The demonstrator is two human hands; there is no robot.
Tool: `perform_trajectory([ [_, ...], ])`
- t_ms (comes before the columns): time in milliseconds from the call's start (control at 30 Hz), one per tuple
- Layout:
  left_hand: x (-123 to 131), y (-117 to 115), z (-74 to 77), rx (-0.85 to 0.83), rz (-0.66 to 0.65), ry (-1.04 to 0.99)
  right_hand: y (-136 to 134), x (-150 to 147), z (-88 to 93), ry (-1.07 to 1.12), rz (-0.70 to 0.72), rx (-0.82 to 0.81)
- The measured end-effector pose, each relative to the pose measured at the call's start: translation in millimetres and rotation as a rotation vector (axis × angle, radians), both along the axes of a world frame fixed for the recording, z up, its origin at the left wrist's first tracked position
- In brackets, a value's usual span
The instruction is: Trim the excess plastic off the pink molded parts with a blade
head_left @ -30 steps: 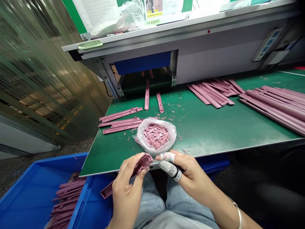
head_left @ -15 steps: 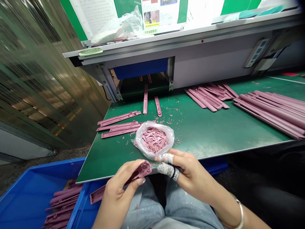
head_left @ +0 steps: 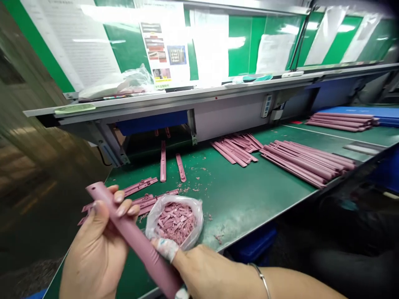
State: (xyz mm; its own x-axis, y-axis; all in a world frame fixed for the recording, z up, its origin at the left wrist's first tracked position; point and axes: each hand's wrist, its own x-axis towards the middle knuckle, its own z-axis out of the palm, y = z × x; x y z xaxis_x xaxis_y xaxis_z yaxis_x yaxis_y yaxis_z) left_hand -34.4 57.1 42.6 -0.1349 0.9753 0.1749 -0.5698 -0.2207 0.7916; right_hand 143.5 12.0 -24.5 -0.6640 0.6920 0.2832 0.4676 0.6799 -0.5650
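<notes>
As your curled left hand point(head_left: 90, 249) grips the long mauve plastic strip point(head_left: 131, 236), slanting down rightward, your right hand point(head_left: 202, 274) lies nearer its lower end, its grip hidden.

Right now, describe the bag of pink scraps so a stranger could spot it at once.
On the green workbench, near the front edge, a clear plastic bag sits beside the person's right hand. Unlike the long pink strips lying loose nearby, it holds short pink pieces.

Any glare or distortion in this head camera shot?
In the head view, glare washes out the posted instruction sheet, the wide lens stretches the near pink plastic strip, and the green workbench appears tilted.
</notes>
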Motion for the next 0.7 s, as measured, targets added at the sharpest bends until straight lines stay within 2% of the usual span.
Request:
perform_trajectory([
  [67,-2,30,-7.7,-0.004,0.063,0.256,18,12,-3.0,-0.072,-0.104,0.037],
  [133,-10,62,-21.7,-0.045,0.076,0.592,51,37,-4.4,-0.168,-0.272,0.059],
  [200,-23,101,-36.7,-0.146,0.092,0.960,96,72,-5.6,-0.432,-0.563,0.053],
  [300,-39,168,-52.6,-0.200,0.112,1.144,172,137,-7.6,-0.525,-0.842,0.022],
  [400,-34,234,-61.1,-0.218,0.117,1.265,233,199,-9.6,-0.551,-1.024,-0.016],
  [500,-14,286,-70.0,-0.254,0.060,1.325,269,239,-15.1,-0.524,-1.103,-0.048],
  [600,7,316,-81.9,-0.324,-0.061,1.273,282,249,-28.0,-0.450,-1.120,-0.034],
  [700,21,323,-88.2,-0.391,-0.180,1.114,277,232,-41.8,-0.325,-1.047,0.006],
])
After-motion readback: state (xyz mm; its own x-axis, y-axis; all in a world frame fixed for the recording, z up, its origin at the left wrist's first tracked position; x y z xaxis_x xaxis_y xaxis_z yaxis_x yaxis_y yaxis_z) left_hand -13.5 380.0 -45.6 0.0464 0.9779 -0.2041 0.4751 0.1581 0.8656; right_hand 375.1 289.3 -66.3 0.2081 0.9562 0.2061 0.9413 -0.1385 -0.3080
